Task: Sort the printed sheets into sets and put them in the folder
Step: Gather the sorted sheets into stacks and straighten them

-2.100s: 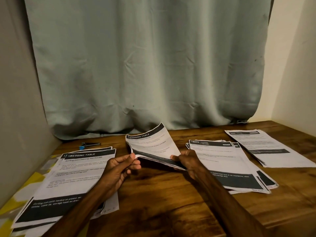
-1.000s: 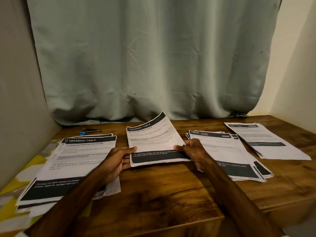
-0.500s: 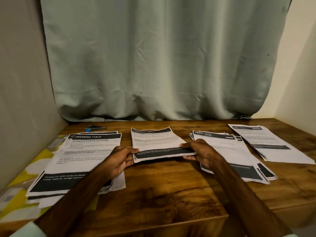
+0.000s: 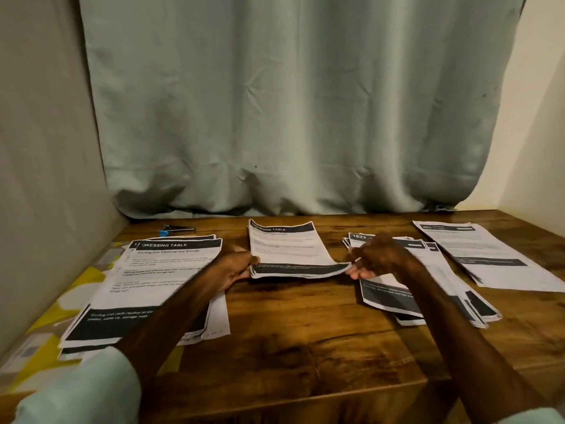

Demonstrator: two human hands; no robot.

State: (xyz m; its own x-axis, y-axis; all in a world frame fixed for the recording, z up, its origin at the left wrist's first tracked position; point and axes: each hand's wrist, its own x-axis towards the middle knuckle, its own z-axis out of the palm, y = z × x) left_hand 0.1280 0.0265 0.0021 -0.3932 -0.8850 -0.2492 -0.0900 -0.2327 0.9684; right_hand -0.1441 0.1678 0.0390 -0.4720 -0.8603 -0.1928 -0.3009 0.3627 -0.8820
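Several stacks of printed sheets lie on the wooden table (image 4: 305, 332). The middle stack (image 4: 287, 249), headed "DRESSING TABLE", lies flat, its near edge slightly raised. My left hand (image 4: 235, 267) grips that stack's near left corner, thumb on top. My right hand (image 4: 379, 258) is at the near right corner with loose fingers; its fingertips just touch the paper. A larger "DRESSING TABLE" stack (image 4: 165, 280) lies on the left under my left forearm. A fanned stack marked "1623" (image 4: 434, 298) lies under my right arm. No folder can be told for certain.
Another stack of sheets (image 4: 489, 255) lies at the far right. A black and blue stapler (image 4: 179, 230) sits by the curtain (image 4: 290, 117) at the back left. A yellow and white patterned sheet (image 4: 61, 304) shows under the left stack.
The middle stack, held tilted up in both hands, has been lowered flat onto the table. My right hand has loosened and slid off to the right corner.
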